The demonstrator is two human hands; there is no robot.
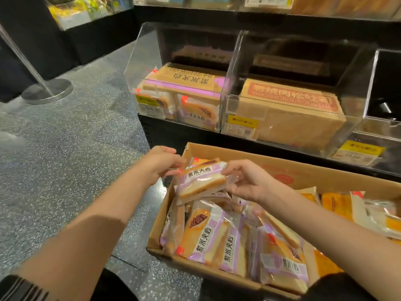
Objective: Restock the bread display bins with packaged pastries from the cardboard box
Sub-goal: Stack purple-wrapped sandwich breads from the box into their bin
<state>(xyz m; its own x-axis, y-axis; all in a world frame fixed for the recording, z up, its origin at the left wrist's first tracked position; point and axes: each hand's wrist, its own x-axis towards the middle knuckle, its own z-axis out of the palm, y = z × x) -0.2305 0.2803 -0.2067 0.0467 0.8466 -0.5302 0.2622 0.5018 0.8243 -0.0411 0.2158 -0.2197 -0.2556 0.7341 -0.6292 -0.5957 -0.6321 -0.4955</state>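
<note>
An open cardboard box [217, 152] sits low in front of me, packed with several purple-and-white wrapped bread pastries [211, 235]. Above its far left corner I hold one such pastry packet [200, 182] between both hands. My left hand [161, 162] pinches its left end. My right hand [245, 181] pinches its right end. Beyond the box stand clear acrylic display bins; the left bin [143, 68] holds a carton with a few matching pastries at its front.
The middle bin [233, 101] holds a brown carton [288, 111] with red print. A third bin [368, 148] at the right shows a yellow price tag. A metal stanchion base [47, 91] stands on the speckled floor at left. Orange packets [338, 205] fill the box's right side.
</note>
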